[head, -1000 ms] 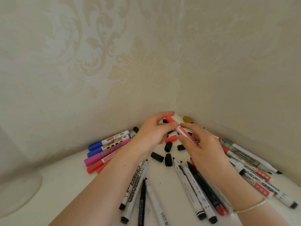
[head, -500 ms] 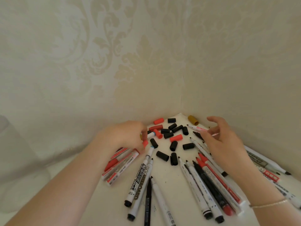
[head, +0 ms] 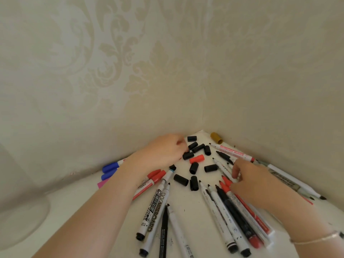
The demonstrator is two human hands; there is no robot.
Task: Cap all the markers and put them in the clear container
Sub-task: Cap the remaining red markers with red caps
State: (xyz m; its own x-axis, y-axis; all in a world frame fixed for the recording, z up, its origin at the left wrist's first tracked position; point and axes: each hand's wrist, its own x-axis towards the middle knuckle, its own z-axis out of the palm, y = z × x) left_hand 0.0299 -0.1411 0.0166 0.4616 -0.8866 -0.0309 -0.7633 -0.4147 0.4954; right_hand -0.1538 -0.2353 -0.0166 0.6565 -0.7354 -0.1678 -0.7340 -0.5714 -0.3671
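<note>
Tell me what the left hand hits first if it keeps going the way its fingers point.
The left hand points toward the corner, fingertips at the loose black caps. It would likely meet those first, probably the nearest one; whether it already touches one is unclear.

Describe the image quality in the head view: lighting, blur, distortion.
Head view: soft, even light, faint shadows; wide-angle lens bows the wall corner; the left hand is slightly motion-blurred, the right hand less so; the clear container is hazy at the left edge.
</note>
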